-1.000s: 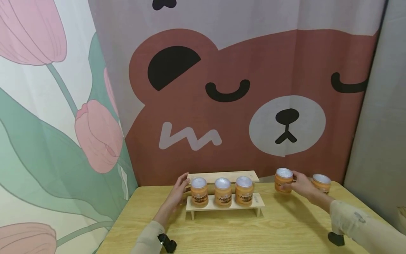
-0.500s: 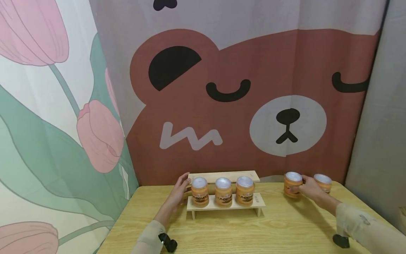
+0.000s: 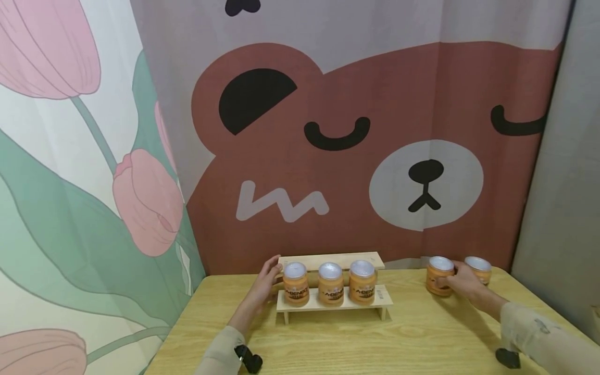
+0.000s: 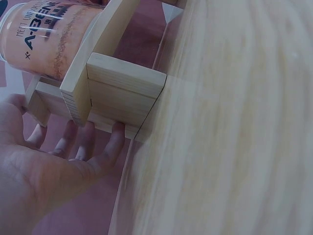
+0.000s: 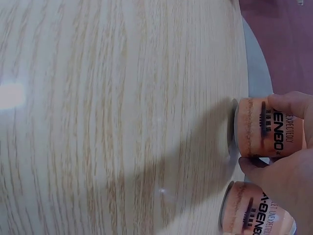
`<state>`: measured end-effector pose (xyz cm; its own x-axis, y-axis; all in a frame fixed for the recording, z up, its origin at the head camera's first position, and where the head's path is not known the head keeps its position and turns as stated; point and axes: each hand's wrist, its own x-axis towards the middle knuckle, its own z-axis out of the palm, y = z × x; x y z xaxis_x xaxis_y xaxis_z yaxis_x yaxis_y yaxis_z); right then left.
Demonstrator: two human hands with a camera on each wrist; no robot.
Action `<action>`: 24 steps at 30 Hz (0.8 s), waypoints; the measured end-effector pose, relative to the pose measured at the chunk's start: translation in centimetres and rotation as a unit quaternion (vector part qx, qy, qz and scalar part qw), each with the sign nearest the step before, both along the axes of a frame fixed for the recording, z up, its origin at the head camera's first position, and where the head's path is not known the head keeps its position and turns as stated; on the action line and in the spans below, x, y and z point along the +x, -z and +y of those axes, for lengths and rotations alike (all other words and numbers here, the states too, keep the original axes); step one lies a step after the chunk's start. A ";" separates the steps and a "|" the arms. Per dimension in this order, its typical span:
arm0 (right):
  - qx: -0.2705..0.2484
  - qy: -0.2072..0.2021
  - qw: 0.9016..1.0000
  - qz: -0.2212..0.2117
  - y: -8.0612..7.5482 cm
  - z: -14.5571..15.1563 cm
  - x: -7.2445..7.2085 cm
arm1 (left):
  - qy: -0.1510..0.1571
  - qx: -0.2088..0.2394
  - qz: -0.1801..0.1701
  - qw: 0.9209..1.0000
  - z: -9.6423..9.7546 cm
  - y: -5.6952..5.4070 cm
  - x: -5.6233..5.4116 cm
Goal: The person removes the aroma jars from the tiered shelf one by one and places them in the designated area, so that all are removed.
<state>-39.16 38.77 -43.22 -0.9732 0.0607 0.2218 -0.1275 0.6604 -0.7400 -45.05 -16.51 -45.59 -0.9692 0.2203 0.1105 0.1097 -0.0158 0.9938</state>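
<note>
"What's on the table (image 3: 328,344)?"
"A two-step rack (image 3: 333,258) towards the far side. Three jars (image 3: 330,291) stand in a row along its near step; the other step runs behind them."
"And at its ends?"
"The left hand (image 3: 264,283) touches the left one. Well to the right, the right hand (image 3: 465,282) holds a fourth jar (image 3: 438,278)."
"Anything farther right?"
"A fifth jar (image 3: 478,264), just beyond, near the far right corner."

Free gap btwn rack (image 3: 330,259) & held can (image 3: 436,274); 2nd can (image 3: 479,266) (just beside) blocks R side.
</note>
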 end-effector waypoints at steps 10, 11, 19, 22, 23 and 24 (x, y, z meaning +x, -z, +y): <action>-0.007 0.001 1.000 0.002 0.5 0.6 0.0 | 0.003 0.005 0.005 1.000 -0.1 0.0 0.2; -0.008 0.001 1.000 0.000 0.5 0.6 0.0 | 0.003 0.006 0.005 1.000 -0.1 0.1 0.1; -0.027 -0.011 0.999 -0.014 0.8 1.2 0.1 | 0.004 0.009 0.002 1.000 0.0 -0.1 -0.1; -0.047 -0.027 0.998 -0.019 1.1 1.4 0.0 | 0.002 0.007 0.001 1.000 -0.1 -0.1 0.0; -0.055 -0.029 0.998 -0.026 1.2 1.4 0.1 | 0.000 0.006 0.001 1.000 0.0 -0.2 0.1; -0.060 -0.030 0.997 -0.035 1.3 1.5 0.1 | 0.000 0.004 0.001 1.000 0.0 -0.2 0.2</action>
<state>-39.06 40.25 -44.53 -0.9887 0.0246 0.1479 -0.1090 0.5598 -0.8214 -44.87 -16.53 -45.38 -0.9688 0.2193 0.1151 0.1127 -0.0238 0.9933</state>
